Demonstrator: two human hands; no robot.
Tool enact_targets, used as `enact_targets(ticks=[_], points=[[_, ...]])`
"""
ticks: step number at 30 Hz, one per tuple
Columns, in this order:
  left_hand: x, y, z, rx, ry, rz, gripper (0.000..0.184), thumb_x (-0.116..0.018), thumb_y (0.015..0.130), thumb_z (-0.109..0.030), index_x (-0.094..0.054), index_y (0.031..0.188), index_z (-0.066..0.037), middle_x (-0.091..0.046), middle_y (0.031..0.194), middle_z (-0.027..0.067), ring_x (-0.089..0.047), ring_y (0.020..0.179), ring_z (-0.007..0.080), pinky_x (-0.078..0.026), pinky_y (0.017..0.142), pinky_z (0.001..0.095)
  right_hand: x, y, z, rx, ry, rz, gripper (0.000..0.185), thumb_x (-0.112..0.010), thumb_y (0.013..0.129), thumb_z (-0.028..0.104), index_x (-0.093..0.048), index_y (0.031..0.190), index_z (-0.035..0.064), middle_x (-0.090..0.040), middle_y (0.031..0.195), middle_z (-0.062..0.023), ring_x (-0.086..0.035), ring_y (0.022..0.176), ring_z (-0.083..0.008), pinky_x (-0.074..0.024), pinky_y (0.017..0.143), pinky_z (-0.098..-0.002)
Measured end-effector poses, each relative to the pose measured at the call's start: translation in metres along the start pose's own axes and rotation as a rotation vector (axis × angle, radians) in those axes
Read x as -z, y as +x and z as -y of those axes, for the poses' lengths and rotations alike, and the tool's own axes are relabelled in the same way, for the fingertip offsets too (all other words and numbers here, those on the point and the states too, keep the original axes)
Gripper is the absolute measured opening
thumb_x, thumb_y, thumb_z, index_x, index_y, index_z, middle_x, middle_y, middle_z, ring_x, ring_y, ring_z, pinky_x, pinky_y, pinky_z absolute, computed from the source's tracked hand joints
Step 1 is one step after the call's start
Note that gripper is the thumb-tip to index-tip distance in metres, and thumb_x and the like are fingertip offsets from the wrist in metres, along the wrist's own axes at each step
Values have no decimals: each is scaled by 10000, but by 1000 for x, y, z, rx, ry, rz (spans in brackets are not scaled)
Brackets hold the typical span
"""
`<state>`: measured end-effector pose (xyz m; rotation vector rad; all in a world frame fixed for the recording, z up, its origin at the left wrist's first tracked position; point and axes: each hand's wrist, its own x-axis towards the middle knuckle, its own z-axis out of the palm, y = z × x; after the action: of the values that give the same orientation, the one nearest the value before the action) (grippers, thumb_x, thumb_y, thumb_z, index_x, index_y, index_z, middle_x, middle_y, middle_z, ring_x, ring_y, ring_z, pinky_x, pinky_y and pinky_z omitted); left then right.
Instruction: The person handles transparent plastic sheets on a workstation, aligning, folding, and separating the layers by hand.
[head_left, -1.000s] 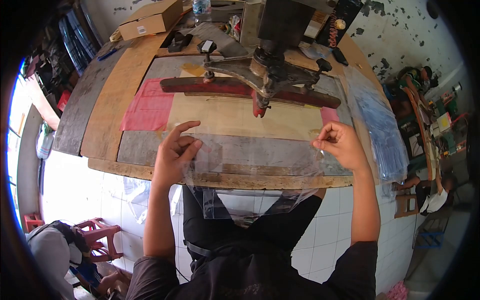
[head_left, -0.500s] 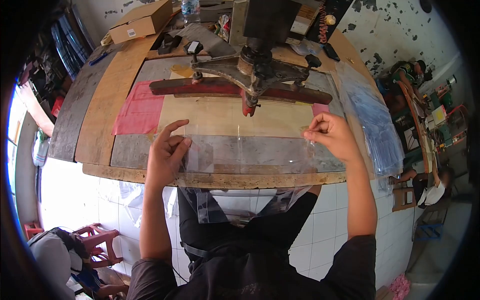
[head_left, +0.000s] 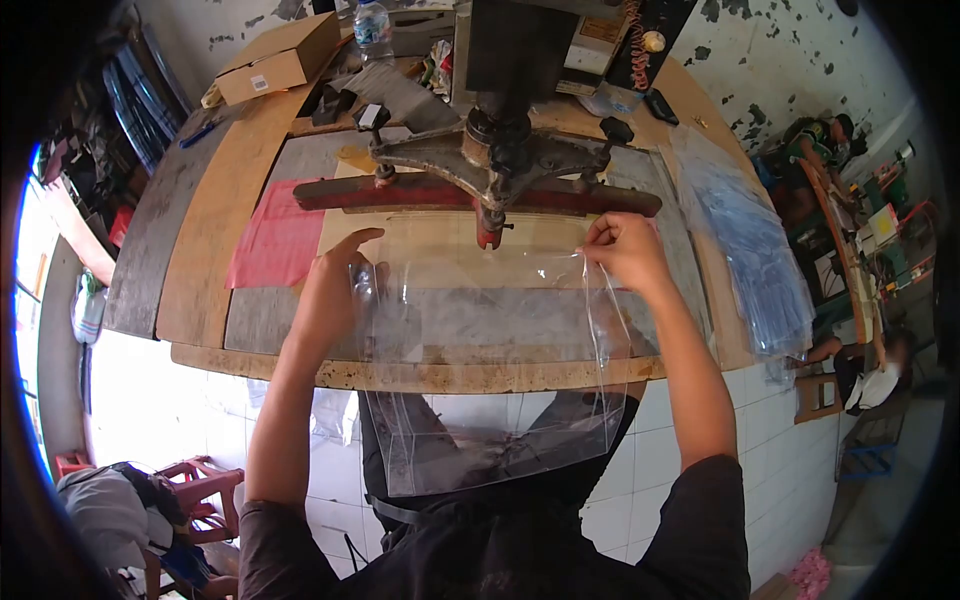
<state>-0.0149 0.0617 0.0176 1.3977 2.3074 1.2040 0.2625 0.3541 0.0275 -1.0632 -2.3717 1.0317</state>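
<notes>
A clear plastic sheet or bag [head_left: 490,340] hangs between my two hands, its lower part over the table's front edge and above my lap. My left hand [head_left: 340,280] is closed on its upper left corner, the index finger stretched out. My right hand [head_left: 622,250] pinches the upper right corner. Just beyond them stands a press with a red bar [head_left: 420,196] and a red pointed fitting at its middle. Under the bar lies a cream-coloured board [head_left: 400,235] with pink patches [head_left: 272,235] at its ends.
Stacked clear bluish plastic [head_left: 755,265] lies on the table's right side. At the back are a cardboard box [head_left: 280,60], a water bottle [head_left: 372,30] and a black phone [head_left: 661,107]. People sit at the far right and lower left, near a red stool [head_left: 205,490].
My hands have moved closer together, the right one leftward and up. The plastic now hangs wider and straighter, its lower edge further down over my lap. The view has shifted slightly.
</notes>
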Motion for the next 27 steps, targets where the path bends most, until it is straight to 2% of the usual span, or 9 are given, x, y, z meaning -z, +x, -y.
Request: enact_targets(ticks=[2,5,9,11,15,17,20,22,27], points=[[2,7,-2,85,-15,69,421,-682,881,15,-701,1292,-72,-728,779,92,-686,748,142,-525,737,312,-3,1,0,3,-29,-9,155,-859,797,58,-731,866,5,-740,772,-69,-673,667,-116,-509,610,-283],[6,14,4,44,-48,192,382,-656,873,45,-717,1239,-48,-741,793,120,-703,743,165,-540,748,332,-8,-2,-2,20,-84,-25,128,-849,809,67,-755,869,7,-744,775,-73,-682,675,-137,-526,636,-301],[1,17,14,24,-93,180,363,-659,864,57,-731,1210,-31,-751,834,144,-702,731,177,-547,762,338,-5,-5,2,79,-129,19,111,-818,845,71,-749,892,-3,-734,797,-104,-700,736,-187,-537,690,-332],[7,18,9,-5,-90,205,270,-670,902,73,-728,1160,19,-767,1064,187,-743,926,248,-570,813,363,-6,-5,1,117,-166,35,110,-802,863,76,-745,905,-7,-723,828,-116,-703,770,-218,-535,705,-348],[4,16,12,-133,33,130,286,-706,895,54,-735,1177,23,-760,1121,202,-740,1048,287,-569,884,365,-8,-10,-4,296,-243,7,116,-755,919,100,-738,947,-12,-683,920,-137,-688,839,-320,-534,740,-407],[4,16,1,-17,62,144,301,-721,905,-8,-753,1205,-5,-768,1032,177,-727,925,206,-556,784,341,-8,-13,1,330,-286,3,121,-745,931,108,-739,949,-12,-684,935,-132,-683,844,-332,-536,747,-420],[-3,14,12,-96,-6,99,298,-738,924,-40,-749,1219,0,-763,1017,190,-706,848,198,-551,771,341,-6,-19,3,389,-329,6,125,-727,951,116,-749,984,-2,-675,946,-124,-674,849,-343,-538,758,-443],[1,13,1,-19,31,134,302,-732,934,-41,-744,1232,3,-759,991,188,-696,819,200,-550,768,339,-1,-24,5,415,-328,16,128,-719,959,115,-759,1016,7,-666,942,-121,-670,850,-344,-538,762,-451],[1,13,-2,51,55,174,322,-730,937,-40,-732,1256,5,-727,883,177,-662,737,208,-541,753,335,5,-42,12,238,-431,112,288,-715,957,93,-746,1240,51,-595,969,-120,-660,878,-319,-544,770,-445]])
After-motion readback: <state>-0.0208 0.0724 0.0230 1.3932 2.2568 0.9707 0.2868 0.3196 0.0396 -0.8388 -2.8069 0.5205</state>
